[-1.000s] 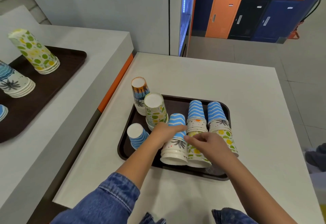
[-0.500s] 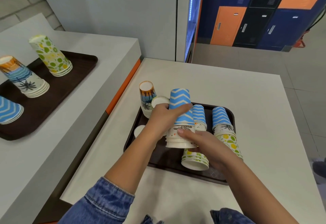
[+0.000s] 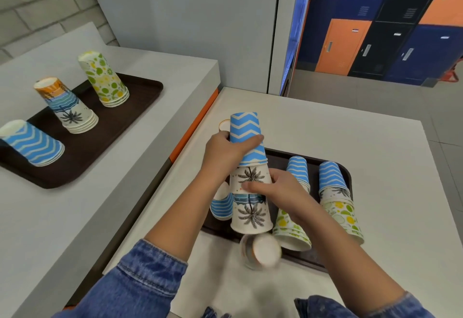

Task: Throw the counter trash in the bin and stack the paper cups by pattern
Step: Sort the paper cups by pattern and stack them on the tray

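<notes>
Mixed stack (image 3: 250, 167): stood on the tray (image 3: 278, 159) a second ago; now held clear above it.
Left hand (image 3: 223, 157): has risen with the blue zigzag cups (image 3: 246, 134), now drawn partly off the cups beneath.
Right hand (image 3: 278, 192): has shifted to grip the palm-tree cups (image 3: 253, 179) just under them.
Lowest palm-tree cup (image 3: 251, 215): has slid down out of the stack.
Loose cup (image 3: 261, 251): newly seen, blurred, on its side at the tray's near rim.
</notes>
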The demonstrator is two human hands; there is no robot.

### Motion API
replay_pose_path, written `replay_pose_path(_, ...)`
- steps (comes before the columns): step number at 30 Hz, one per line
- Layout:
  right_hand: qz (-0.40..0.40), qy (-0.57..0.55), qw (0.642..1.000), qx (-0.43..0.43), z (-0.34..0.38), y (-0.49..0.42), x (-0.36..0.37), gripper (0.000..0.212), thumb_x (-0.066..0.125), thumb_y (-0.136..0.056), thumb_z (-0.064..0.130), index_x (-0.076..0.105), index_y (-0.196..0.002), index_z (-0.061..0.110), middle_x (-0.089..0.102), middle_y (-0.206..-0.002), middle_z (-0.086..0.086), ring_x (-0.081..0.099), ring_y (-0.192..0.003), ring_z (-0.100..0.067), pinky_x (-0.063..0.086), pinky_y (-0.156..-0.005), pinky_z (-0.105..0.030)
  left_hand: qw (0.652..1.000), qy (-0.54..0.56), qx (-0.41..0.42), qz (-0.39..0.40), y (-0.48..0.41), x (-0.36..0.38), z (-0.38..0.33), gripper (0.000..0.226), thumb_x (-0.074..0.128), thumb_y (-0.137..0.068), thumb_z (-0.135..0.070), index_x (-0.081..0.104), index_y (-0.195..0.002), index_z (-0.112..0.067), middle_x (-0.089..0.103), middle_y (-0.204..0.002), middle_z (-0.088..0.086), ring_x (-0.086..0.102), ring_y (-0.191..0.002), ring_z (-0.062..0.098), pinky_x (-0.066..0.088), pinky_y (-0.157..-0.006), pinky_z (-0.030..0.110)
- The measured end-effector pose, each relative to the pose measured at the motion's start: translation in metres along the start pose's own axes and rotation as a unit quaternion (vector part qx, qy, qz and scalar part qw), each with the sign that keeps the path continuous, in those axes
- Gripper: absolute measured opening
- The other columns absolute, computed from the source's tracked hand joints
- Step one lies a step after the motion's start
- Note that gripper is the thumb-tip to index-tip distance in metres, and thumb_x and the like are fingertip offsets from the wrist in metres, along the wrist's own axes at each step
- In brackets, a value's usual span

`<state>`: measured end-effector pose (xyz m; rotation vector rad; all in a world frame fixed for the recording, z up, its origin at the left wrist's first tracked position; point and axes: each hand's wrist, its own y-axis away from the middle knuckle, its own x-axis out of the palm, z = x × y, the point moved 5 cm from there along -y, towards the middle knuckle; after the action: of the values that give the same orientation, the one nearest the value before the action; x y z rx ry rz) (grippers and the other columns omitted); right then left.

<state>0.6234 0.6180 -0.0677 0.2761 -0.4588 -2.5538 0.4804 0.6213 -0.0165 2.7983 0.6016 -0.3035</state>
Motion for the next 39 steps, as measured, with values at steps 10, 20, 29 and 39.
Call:
replay_pose_path(10, -0.058, 0.144, 0.987, -0.03, -0.014, -0.014, 0.002, 0.036, 0.08, -0.058, 0.042, 0.068, -0.088, 0.028, 0.075, -0.086, 0.008, 0.071, -0.082, -0.007, 0.057, -0.081, -0.039, 0.997, -0.024, 0.06, -0.043, -0.006, -0.002, 0.013, 0.045, 0.081, -0.069, -0.042, 0.066, -0.103, -0.016, 0.071, -0.095, -0.005, 0.069, -0.08, 0.006, 0.059, -0.073, 0.028)
replay_pose_path(20, -0.039, 0.13, 0.991, -0.022, -0.021, -0.019, -0.001, 0.031, 0.084, -0.065, 0.03, 0.073, -0.094, 0.024, 0.076, -0.088, 0.009, 0.071, -0.082, -0.005, 0.058, -0.083, -0.037, 0.995, 0.064, 0.047, -0.053, -0.033, -0.012, 0.007, 0.045, 0.083, -0.067, -0.04, 0.069, -0.099, -0.011, 0.074, -0.094, -0.001, 0.072, -0.084, 0.013, 0.059, -0.08, 0.04)
replay_pose_path(29, -0.038, 0.085, 0.995, -0.023, -0.014, -0.01, -0.019, 0.025, 0.081, -0.073, 0.021, 0.071, -0.097, 0.022, 0.075, -0.09, 0.007, 0.071, -0.078, -0.002, 0.056, -0.067, -0.018, 0.978, 0.172, 0.054, -0.108, -0.04, -0.045, -0.009, 0.025, 0.079, -0.076, -0.027, 0.067, -0.094, -0.016, 0.072, -0.089, -0.004, 0.071, -0.079, 0.006, 0.056, -0.067, 0.022)
replay_pose_path(39, -0.164, -0.027, 0.98, -0.109, 0.053, -0.023, -0.061, 0.013, 0.077, -0.077, 0.02, 0.072, -0.089, 0.02, 0.074, -0.09, 0.005, 0.071, -0.078, -0.007, 0.054, -0.063, -0.016, 0.979, 0.154, 0.029, -0.13, -0.017, -0.067, 0.038, 0.018, 0.078, -0.076, -0.027, 0.067, -0.09, -0.026, 0.072, -0.086, -0.011, 0.07, -0.075, 0.0, 0.055, -0.066, 0.018)
